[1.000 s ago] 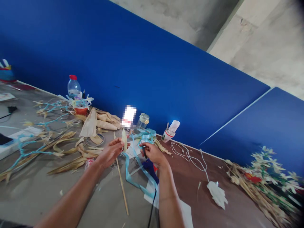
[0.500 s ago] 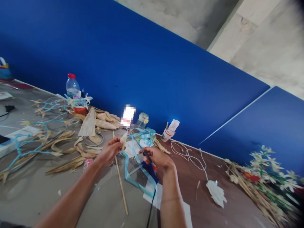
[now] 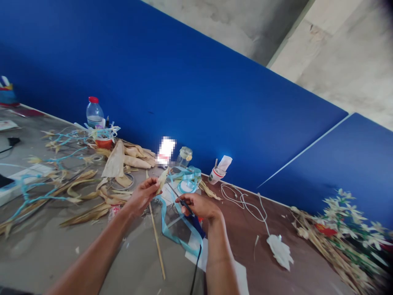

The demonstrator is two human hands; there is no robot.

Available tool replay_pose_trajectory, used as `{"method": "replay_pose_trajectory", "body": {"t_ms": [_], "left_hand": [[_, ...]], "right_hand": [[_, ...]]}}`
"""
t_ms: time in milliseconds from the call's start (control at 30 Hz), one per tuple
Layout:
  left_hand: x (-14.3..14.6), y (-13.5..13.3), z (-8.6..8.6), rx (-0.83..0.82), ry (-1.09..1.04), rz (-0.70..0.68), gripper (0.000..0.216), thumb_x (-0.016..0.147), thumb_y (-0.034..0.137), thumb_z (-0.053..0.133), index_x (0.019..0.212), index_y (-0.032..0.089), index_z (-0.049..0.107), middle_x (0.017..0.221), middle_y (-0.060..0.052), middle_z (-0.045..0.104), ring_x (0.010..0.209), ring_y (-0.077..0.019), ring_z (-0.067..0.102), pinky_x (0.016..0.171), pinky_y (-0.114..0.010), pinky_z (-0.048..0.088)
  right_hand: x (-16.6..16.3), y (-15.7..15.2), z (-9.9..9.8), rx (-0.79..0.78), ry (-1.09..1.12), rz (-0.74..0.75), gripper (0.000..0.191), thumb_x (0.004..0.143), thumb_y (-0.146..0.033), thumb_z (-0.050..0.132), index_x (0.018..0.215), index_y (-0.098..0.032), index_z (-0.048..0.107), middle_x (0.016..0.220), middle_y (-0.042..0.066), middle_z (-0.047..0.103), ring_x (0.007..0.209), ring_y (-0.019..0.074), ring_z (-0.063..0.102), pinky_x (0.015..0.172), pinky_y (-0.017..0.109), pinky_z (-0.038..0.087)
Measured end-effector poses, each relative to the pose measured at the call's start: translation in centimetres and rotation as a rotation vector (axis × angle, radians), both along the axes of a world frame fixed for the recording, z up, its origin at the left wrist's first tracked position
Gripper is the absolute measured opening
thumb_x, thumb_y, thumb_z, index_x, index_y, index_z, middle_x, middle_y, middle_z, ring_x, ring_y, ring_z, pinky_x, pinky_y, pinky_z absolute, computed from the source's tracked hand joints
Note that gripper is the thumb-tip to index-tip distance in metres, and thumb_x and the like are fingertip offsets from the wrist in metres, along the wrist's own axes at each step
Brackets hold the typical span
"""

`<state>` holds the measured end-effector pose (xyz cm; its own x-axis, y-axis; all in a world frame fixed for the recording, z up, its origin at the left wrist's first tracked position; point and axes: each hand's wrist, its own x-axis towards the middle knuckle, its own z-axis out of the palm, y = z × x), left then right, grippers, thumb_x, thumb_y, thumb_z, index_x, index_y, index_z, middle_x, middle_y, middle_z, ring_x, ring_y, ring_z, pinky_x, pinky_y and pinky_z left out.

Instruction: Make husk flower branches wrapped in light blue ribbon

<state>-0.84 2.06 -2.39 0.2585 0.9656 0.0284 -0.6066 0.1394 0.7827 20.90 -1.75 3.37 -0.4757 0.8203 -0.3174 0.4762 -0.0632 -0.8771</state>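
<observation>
My left hand (image 3: 144,196) pinches a small pale piece of dried corn husk (image 3: 162,180) between thumb and fingers, its tip pointing up. Just to the right, my right hand (image 3: 199,205) grips dark-handled scissors (image 3: 186,205), whose thin blades point up and left towards the husk piece, a little apart from it. A light blue ribbon (image 3: 172,235) loops on the table below both hands. Behind them lies a ribbon roll (image 3: 188,187). Below my left hand is a thin wooden stick (image 3: 157,246).
Dried husks (image 3: 82,217) and blue-wrapped stems (image 3: 33,196) cover the left side. At the back stand a red-capped bottle (image 3: 94,114), a lit phone (image 3: 166,150), a glass jar (image 3: 184,155) and a paper cup (image 3: 216,174). A white cable (image 3: 242,200) and white flowers (image 3: 346,217) lie right.
My right hand has shifted slightly left with the scissors, bringing the blades closer to the husk piece. The husk piece in my left hand now leans more to the right.
</observation>
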Motion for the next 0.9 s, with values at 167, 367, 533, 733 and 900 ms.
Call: {"method": "replay_pose_trajectory", "body": {"t_ms": [167,367,533,733,900], "left_hand": [[0.0,-0.3,0.5,-0.014,0.037,-0.013,0.015,0.065,0.024,0.074,0.072,0.016,0.063,0.068,0.002,0.057,0.061,-0.0074,0.053,0.066,-0.021,0.048],[0.1,-1.0,1.2,-0.029,0.093,-0.040,0.016,0.062,0.026,0.075,0.068,0.016,0.063,0.065,0.002,0.056,0.058,-0.0078,0.052,0.061,-0.021,0.047],[0.0,-1.1,1.5,-0.050,0.107,-0.040,0.018,0.062,0.027,0.075,0.068,0.016,0.063,0.067,0.001,0.056,0.061,-0.0087,0.052,0.063,-0.022,0.047],[-0.1,-1.0,1.5,-0.064,0.124,-0.023,0.020,0.062,0.029,0.076,0.067,0.015,0.062,0.067,0.002,0.055,0.060,-0.0081,0.051,0.063,-0.021,0.046],[-0.1,-0.7,1.1,-0.056,0.146,-0.018,0.021,0.061,0.031,0.076,0.068,0.016,0.063,0.068,0.002,0.056,0.062,-0.0080,0.052,0.062,-0.020,0.045]], "right_hand": [[-1.1,0.2,0.0,0.009,0.023,0.026,0.033,0.071,-0.020,0.061,0.104,-0.017,0.061,0.065,-0.003,0.055,0.058,0.0085,0.047,0.058,0.022,0.039],[-1.4,0.4,-0.6,0.028,0.054,0.047,0.036,0.073,-0.023,0.061,0.108,-0.018,0.061,0.062,-0.004,0.052,0.055,0.0080,0.045,0.056,0.021,0.037],[-1.5,0.5,-0.6,0.046,0.057,0.065,0.036,0.073,-0.024,0.061,0.109,-0.018,0.062,0.062,-0.004,0.052,0.055,0.0081,0.044,0.055,0.021,0.037],[-1.7,0.3,-0.3,0.045,0.063,0.033,0.035,0.073,-0.021,0.059,0.107,-0.017,0.063,0.060,-0.005,0.050,0.053,0.0070,0.042,0.054,0.020,0.035],[-1.8,0.4,-0.6,0.054,0.092,0.045,0.036,0.073,-0.024,0.060,0.109,-0.016,0.062,0.058,-0.005,0.050,0.052,0.0070,0.043,0.052,0.020,0.035]]}}
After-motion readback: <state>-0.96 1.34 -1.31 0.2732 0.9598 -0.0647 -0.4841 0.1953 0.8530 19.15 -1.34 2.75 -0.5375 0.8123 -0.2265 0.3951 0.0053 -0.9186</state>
